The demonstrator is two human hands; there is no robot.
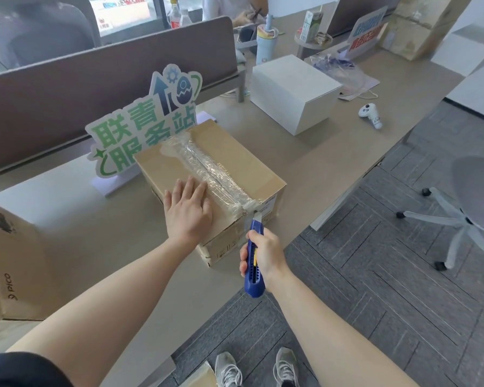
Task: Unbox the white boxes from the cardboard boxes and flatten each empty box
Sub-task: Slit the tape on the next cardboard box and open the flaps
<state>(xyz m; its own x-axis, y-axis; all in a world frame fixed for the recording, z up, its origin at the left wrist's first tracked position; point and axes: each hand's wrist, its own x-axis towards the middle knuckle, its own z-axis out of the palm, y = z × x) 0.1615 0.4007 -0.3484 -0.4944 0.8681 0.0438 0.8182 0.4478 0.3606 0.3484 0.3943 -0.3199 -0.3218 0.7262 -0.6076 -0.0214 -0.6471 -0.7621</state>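
Here the desk (76, 219) carries a taped cardboard box (221, 163) at the frame's centre, with a white box (294, 93) at upper right. The left hand (189, 210) presses flat, fingers straight, on the lid. The right hand (266, 254) grips a blue utility knife (254, 263), blade at the tape's near edge.

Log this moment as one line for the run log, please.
stage: cutting tape | left hand: flat on cardboard box | right hand: grips blue utility knife, blade at near tape edge | white box: on desk
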